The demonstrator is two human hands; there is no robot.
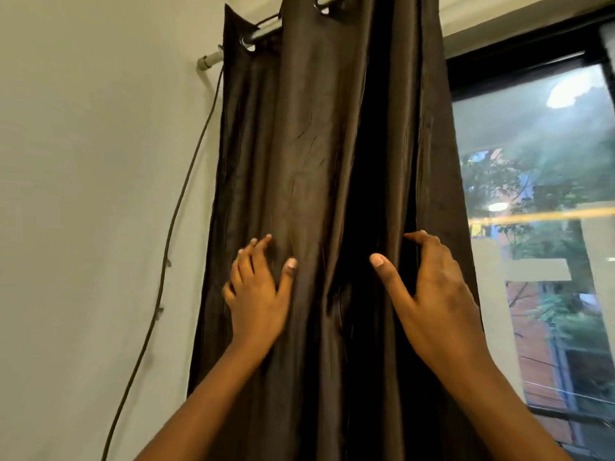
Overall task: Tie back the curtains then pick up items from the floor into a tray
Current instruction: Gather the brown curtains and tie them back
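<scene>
Against the dark curtain (299, 161), gathered left of the window (539, 227) & hung from a metal rod (263, 34), left hand (256, 297) lies flat, fingers spread. Right hand (432, 294) curls round curtain's window-side folds, thumb in front. Cable (173, 224) runs down wall left of curtain.

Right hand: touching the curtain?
Touching. In the head view the right hand has its fingers curled round the right edge of the gathered dark curtain, thumb pressed on the front folds.
</scene>
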